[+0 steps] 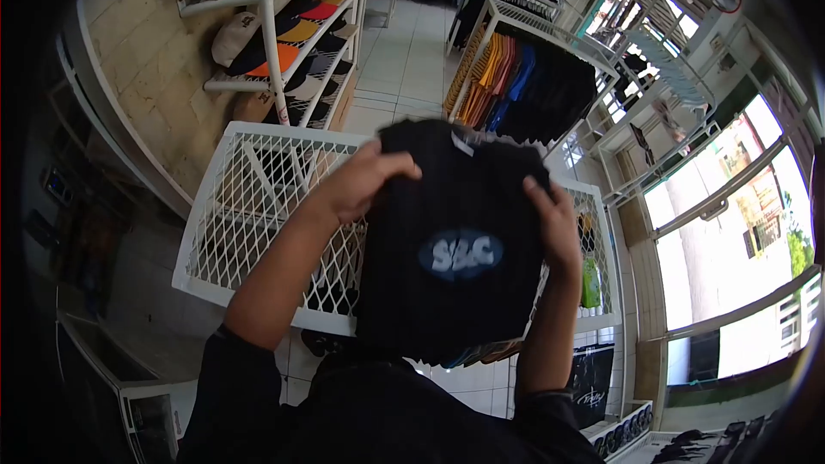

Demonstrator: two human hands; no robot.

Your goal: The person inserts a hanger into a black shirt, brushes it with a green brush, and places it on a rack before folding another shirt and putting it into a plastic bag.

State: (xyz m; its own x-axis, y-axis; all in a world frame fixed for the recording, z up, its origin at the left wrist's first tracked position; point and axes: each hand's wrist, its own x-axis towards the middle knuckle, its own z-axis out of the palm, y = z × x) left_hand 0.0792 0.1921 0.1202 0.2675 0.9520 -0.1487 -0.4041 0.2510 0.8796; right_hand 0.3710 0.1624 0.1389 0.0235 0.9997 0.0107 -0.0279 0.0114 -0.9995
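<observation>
A black folded shirt [455,206] with a blue oval print reading "S&C" hangs between both hands, above a white mesh rack top [232,232]. My left hand [365,179] grips its upper left edge, the thumb lying across the front. On the upper right edge, my right hand [554,219] is closed with the thumb in front. The fingers behind the cloth are hidden. A small light label shows at the collar. The shirt covers the middle of the mesh.
Shelves of caps [296,56] stand at the upper left. Beyond the mesh top is a rack of coloured and dark shirts [507,77]. Glass doors [730,223] are on the right. A green item [590,283] shows near the mesh's right end.
</observation>
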